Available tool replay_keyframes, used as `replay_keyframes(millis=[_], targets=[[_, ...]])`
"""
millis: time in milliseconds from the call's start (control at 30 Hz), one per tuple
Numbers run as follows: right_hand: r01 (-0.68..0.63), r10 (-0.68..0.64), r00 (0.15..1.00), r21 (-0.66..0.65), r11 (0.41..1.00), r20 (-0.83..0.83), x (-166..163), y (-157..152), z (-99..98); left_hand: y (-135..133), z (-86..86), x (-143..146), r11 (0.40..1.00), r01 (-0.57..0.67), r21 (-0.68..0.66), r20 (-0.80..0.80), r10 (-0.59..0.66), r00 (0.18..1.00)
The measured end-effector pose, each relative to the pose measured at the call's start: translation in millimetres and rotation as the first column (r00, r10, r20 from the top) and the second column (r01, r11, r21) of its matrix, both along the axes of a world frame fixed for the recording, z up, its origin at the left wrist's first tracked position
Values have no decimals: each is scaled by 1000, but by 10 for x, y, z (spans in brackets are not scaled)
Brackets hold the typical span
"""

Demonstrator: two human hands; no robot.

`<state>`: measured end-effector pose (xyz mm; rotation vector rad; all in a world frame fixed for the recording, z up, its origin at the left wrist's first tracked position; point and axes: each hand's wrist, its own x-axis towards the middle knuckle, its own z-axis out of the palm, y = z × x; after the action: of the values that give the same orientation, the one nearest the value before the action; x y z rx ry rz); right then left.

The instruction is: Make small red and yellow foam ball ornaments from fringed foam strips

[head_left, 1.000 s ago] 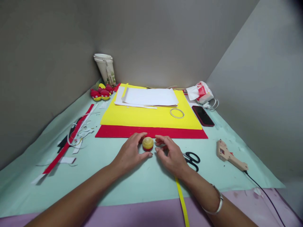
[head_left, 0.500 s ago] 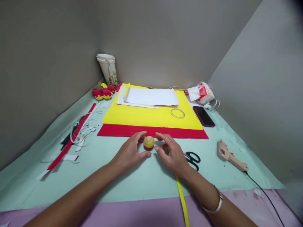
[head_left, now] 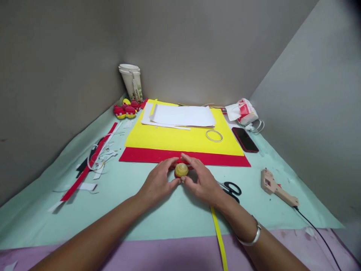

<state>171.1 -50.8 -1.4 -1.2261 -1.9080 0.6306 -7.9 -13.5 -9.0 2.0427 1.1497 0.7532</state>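
A small round thing (head_left: 181, 170) with a gold-yellow domed top and red lower rim sits on the pale green cloth. My left hand (head_left: 158, 180) curves round its left side, thumb at the near edge and fingertips at the far edge. From the other side, my right hand (head_left: 202, 180) closes on it, thumb tip against the dome's near right. A yellow strip (head_left: 218, 237) runs from beneath my right wrist over the front edge. Black-handled scissors (head_left: 233, 188) lie just right of that wrist, their blades mostly hidden.
Yellow sheets (head_left: 169, 141) over a red sheet (head_left: 141, 155) bear white paper (head_left: 183, 114) and a ring (head_left: 214, 136). Strips and scraps (head_left: 93, 162) lie left. A phone (head_left: 244, 139) and corded glue gun (head_left: 279, 190) are right; a cup (head_left: 131, 82) and tissue pack (head_left: 246, 112) stand behind.
Both hands have closed in on the round thing, the right moving left until its thumb touches the dome. The whole view has shifted slightly.
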Motion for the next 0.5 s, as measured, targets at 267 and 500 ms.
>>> replay_keyframes(millis=[267,500], targets=[[19,-19,1000,5,1000,10,5,-2,-11,1,-16,11,1000,6,7,16,-6,1000],[93,-93,993,-1,996,-67,10,-5,-54,-3,-25,8,1000,-19,23,-4,19,1000]])
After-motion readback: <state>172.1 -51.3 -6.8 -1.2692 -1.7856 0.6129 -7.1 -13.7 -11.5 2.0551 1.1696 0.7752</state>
